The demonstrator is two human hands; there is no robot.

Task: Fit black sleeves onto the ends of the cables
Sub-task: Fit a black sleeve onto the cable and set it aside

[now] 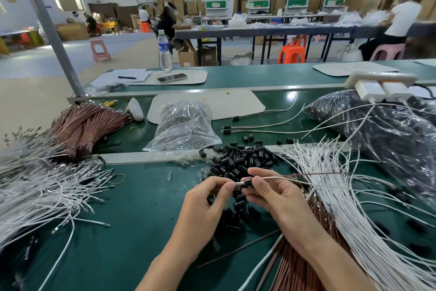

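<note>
Over the middle of the green bench (141,208), near its front edge, both hands meet on one brown cable (297,175). The left hand (207,201) pinches the cable's end between thumb and forefinger, while the right hand (271,194) has its fingertips curled round a black sleeve (247,184) that sits on the cable just beside that pinch. The rest of the cable runs out to the right, over the loose white cables (354,210) that fan across the right side of the bench. Just behind and under the hands lies a heap of loose sleeves (240,161), spilling over a pale rail that crosses the bench. More brown cables (299,269) lie under the right forearm at the front edge. Another spread of white cables (35,187) covers the left side, with banded brown bundles (87,123) behind it toward the far left corner. Past the rail stand a clear bag (186,123) of small parts in the middle and a large dark bag (389,132) on the right. Between them lie a few cables with sleeves already on (227,130). A water bottle (164,50) stands at the far edge.
</note>
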